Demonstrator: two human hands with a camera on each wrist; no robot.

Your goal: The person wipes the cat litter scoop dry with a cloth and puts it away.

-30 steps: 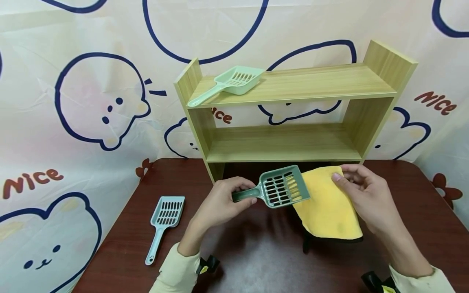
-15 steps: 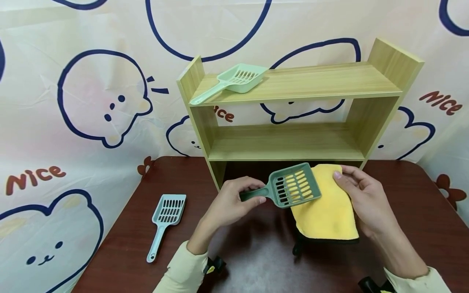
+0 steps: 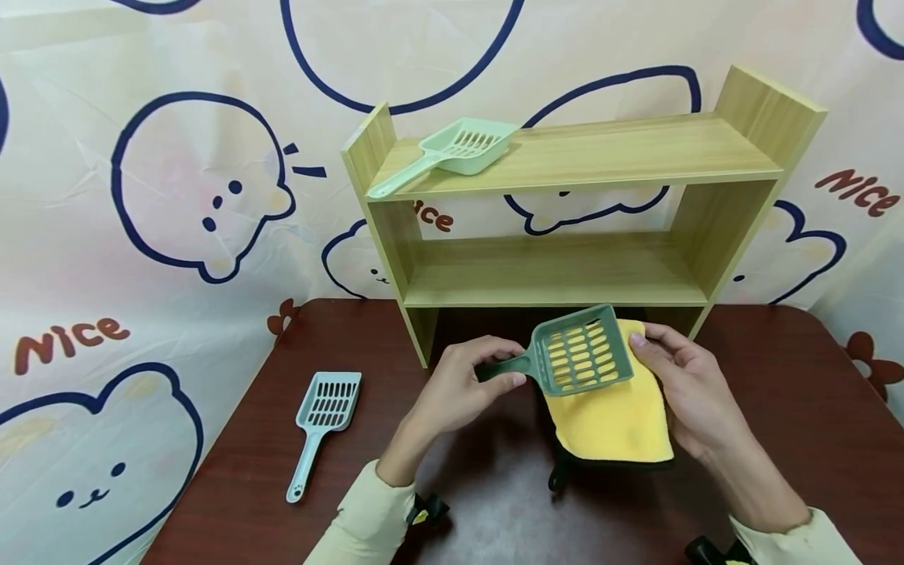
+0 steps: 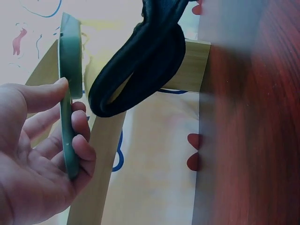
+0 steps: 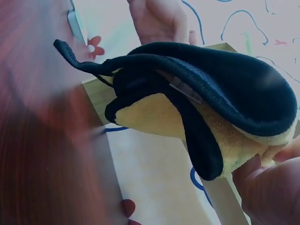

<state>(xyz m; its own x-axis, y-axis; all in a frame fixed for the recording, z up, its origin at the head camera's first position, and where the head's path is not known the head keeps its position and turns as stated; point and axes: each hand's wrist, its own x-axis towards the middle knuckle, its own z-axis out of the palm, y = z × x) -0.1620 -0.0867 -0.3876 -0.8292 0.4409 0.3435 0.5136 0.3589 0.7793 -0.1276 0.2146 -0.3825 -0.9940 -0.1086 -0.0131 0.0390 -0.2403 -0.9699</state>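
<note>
Brown table [image 3: 777, 408]; L hand [image 3: 462, 388] grips scoop [image 3: 581, 357] handle; R hand [image 3: 688, 388] pinches cloth [image 3: 613, 416], partly hidden by scoop.

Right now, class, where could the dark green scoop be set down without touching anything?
Free: the lower shelf, the top shelf right of the pale green scoop, and the table around the blue scoop. Crowded: the middle, where both hands hold the dark green scoop and yellow cloth.

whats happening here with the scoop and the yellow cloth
A person holds a dark green scoop by its handle in the left hand, above a yellow cloth gripped by the right hand. A light green scoop lies on the wooden shelf; a blue one lies on the table.
</note>
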